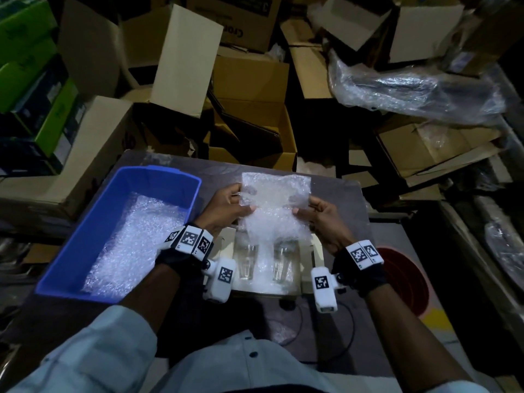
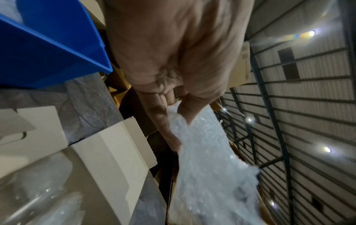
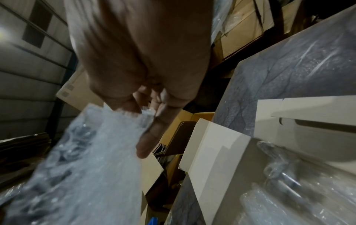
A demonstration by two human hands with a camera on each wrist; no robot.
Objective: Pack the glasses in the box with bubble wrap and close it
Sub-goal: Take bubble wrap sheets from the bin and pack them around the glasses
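Bubble wrap sheet (image 1: 275, 205), crinkled and translucent, pinched by left hand (image 1: 224, 208) and right hand (image 1: 323, 222) above two clear glasses (image 1: 265, 260).

Two glasses (image 1: 246, 260) (image 1: 283, 262) are seen lying in one white box (image 1: 307, 275). One sheet of bubble wrap (image 1: 273, 205) is held up by two hands, the left hand (image 1: 224, 207) and the right hand (image 1: 326, 222). One blue bin (image 1: 170, 177) is counted on the bench (image 1: 334, 188), with more bubble wrap inside; how many pieces cannot be told.
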